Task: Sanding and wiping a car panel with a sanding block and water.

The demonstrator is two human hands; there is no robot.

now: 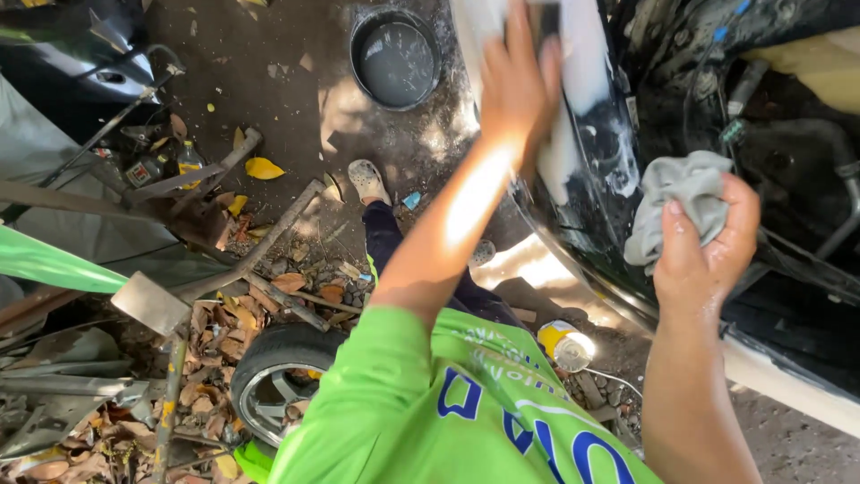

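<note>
At the far left lie scrap metal and dry leaves, with a spare wheel [279, 381] on its side on the dirt and a round dark tub [395, 59] further up the ground. Moving right, the left hand [518, 85] reaches far forward on a straight arm, palm flat and fingers spread against a pale, soapy block, seemingly a sponge or sanding block [573, 99], which it presses onto the glossy black car panel [596, 211]; whether the fingers curl round it cannot be told. A small open can [566, 345] stands on the ground below the panel's edge. Furthest right, the right hand [708, 246] is raised with the elbow bent, its grip pressed together round a crumpled grey cloth [683, 202], held just beside the wet panel but not clearly touching it. By the look of it, the step in hand is rubbing the panel wet, with suds on the surface; the next move would call for steady pressure and the cloth brought onto the wet patch.
</note>
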